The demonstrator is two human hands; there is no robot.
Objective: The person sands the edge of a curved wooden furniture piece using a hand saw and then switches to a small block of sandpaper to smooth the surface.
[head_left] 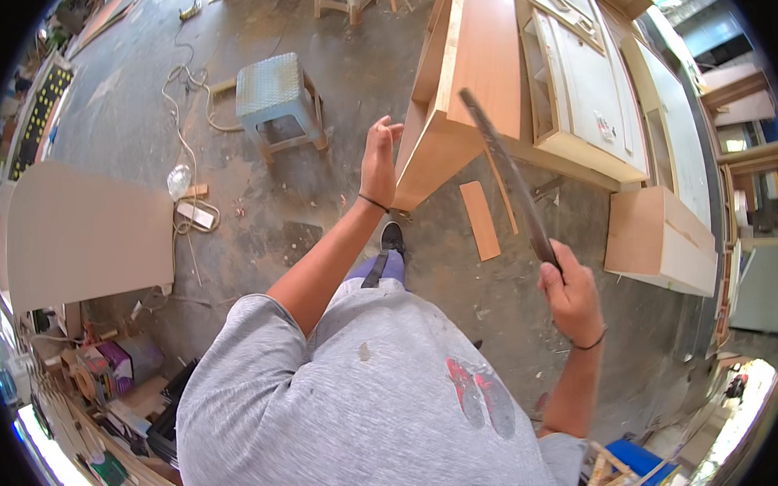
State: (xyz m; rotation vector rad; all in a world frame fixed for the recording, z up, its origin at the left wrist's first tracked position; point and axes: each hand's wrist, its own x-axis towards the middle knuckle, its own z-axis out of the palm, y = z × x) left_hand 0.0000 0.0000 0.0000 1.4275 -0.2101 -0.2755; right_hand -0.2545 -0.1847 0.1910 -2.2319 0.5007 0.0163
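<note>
A long, dark, flat file [513,166] is gripped in my right hand [572,293], its far end tilted up and away toward the wooden cabinet [476,58]. That end overlaps the cabinet's near corner in the picture; whether it touches, I cannot tell. My left hand [380,164] is open beside the cabinet's left side, fingers stretched forward. Its fingertips are close to the cabinet's edge, and contact is unclear. The cabinet has pinkish-brown panels and pale raw wood edges.
A blue-grey plastic stool [274,95] stands ahead left near a tangled cord [182,148]. A large beige panel [89,232] is at left. Thin wood offcuts [480,221] lie on the floor. More cabinet units [587,83] and a wooden box [661,237] stand at right.
</note>
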